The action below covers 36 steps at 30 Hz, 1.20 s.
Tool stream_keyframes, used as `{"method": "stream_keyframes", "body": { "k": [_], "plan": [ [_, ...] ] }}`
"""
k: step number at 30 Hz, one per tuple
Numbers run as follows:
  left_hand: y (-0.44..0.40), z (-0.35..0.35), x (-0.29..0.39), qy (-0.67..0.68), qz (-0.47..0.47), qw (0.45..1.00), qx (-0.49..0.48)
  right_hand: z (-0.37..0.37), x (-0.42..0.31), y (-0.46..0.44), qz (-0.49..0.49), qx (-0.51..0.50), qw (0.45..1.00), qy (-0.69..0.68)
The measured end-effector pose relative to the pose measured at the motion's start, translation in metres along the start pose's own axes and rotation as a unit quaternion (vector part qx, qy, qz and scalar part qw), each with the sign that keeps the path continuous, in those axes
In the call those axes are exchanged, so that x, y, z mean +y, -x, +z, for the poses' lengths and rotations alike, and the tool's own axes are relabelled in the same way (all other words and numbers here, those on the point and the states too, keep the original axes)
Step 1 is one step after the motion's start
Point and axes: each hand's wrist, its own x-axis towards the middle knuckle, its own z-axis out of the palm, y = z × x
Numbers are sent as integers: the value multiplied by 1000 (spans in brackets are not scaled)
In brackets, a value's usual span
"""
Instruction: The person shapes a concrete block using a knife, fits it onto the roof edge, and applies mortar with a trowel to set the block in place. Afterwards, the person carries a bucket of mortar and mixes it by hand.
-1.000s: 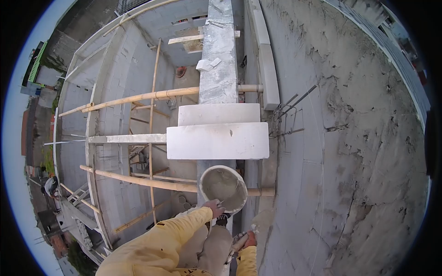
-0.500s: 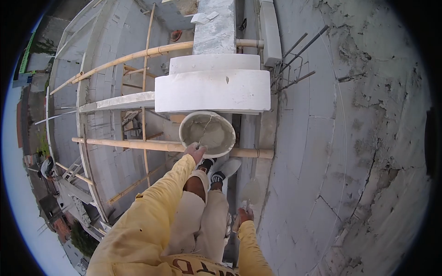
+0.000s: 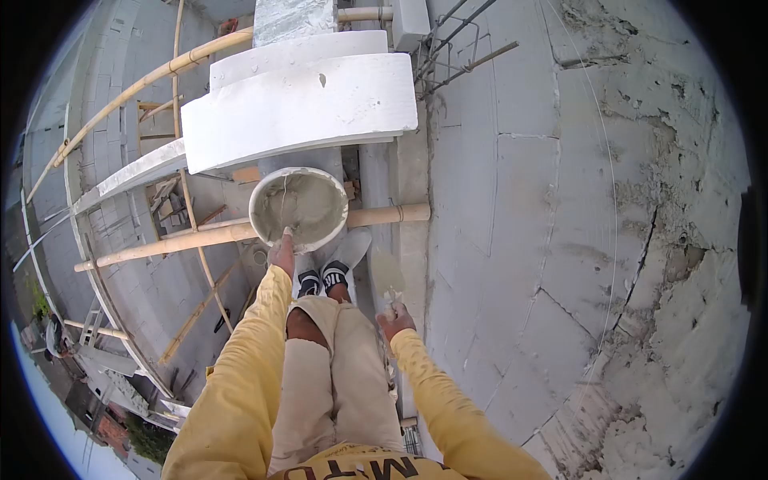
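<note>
My left hand (image 3: pixel 282 254) is closed on the thin handle (image 3: pixel 284 192) of a round, pale bucket (image 3: pixel 342 224) at its near rim. Grey wet mortar (image 3: pixel 314 205) lies inside the bucket, which is in front of my feet. My right hand (image 3: pixel 396 322) grips a trowel by its handle, low beside the wall to my right. The trowel's flat, mortar-coated blade (image 3: pixel 387 272) points forward, away from me. Its handle is mostly hidden by my fingers.
White blocks (image 3: pixel 300 104) lie across the way beyond the bucket. Bamboo poles (image 3: pixel 208 238) form scaffolding on the left, over a deep drop. Steel bars (image 3: pixel 472 66) stick out at the front right. A grey block wall (image 3: pixel 512 232) runs along my right.
The view has turned and shifted, so the blocks and bucket appear farther left and higher. My right hand has moved forward with the trowel. My left hand keeps hold of the bucket handle.
</note>
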Motion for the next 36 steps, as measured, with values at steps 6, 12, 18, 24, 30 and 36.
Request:
{"method": "stream_keyframes", "body": {
  "k": [6, 12, 18, 24, 30, 36],
  "plan": [
    [-16, -56, 12, 18, 20, 995, 100, 35, -27, -42, -43, -31, 998, 45],
    [-85, -92, -23, -128, -25, 984, 122, 48, -130, -75, -97, -41, 978, 178],
    [-159, -89, -74, -145, 15, 986, 83, 81, -221, -139, -68, -69, 941, 323],
    [-152, -98, -70, -128, 28, 991, -16, 112, -265, -186, -64, -65, 921, 379],
    [-102, -62, -21, -61, 81, 994, 31, 118, -256, -217, -67, -27, 922, 380],
    [-75, -32, 16, -58, 46, 997, 3, 128, -213, -249, -111, -114, 907, 391]
  ]
}}
